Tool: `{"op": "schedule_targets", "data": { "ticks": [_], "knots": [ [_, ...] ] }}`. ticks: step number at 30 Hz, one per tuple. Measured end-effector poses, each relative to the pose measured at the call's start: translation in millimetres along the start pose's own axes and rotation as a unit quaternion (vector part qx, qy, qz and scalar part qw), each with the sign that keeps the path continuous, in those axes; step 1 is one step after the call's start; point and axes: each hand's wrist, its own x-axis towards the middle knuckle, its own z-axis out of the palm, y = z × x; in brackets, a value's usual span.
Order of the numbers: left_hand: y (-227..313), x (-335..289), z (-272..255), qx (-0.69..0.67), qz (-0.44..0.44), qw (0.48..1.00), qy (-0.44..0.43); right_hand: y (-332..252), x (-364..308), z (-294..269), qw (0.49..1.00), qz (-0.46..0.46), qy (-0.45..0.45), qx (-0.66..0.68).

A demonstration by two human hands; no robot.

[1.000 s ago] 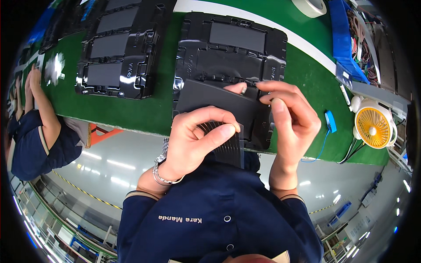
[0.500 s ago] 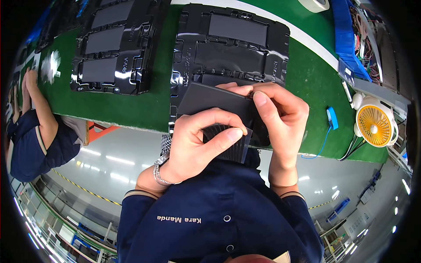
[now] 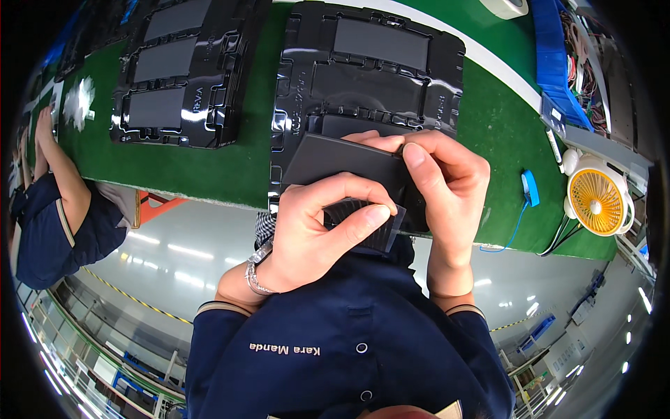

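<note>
On the green table (image 3: 502,140), a black tray (image 3: 370,84) lies in the middle, and a yellow-and-white fan (image 3: 595,202) stands at the right. The dark panel (image 3: 328,157) is over the near part of the tray. The left hand (image 3: 307,227) holds it, also pinching a clear striped sheet (image 3: 384,237). The right hand (image 3: 450,181) is pinched narrow at the panel's right corner; what it grips, I cannot tell.
</note>
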Motion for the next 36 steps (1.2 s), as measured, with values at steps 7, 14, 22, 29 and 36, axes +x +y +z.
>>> {"op": "schedule_targets", "data": {
  "ticks": [7, 14, 22, 29, 36],
  "knots": [
    [-2, 1, -1, 0.010, 0.015, 1.000, -0.005, 2, 0, 1, 1.000, -0.016, 0.004, -0.012],
    [-4, 3, 1, 0.001, 0.046, 0.999, 0.006, 2, 0, 1, 0.999, -0.022, 0.010, -0.025],
    [-4, -1, 1, 0.000, 0.017, 1.000, 0.007, 3, 0, 3, 0.999, -0.021, 0.016, -0.027],
    [-9, 3, -4, -0.025, 0.057, 0.998, 0.008, 3, 4, -6, 0.997, -0.021, 0.010, -0.077],
    [-19, 8, -23, 0.027, 0.077, 0.992, 0.097, 9, 30, -26, 0.990, 0.016, 0.027, -0.138]
  ]
}}
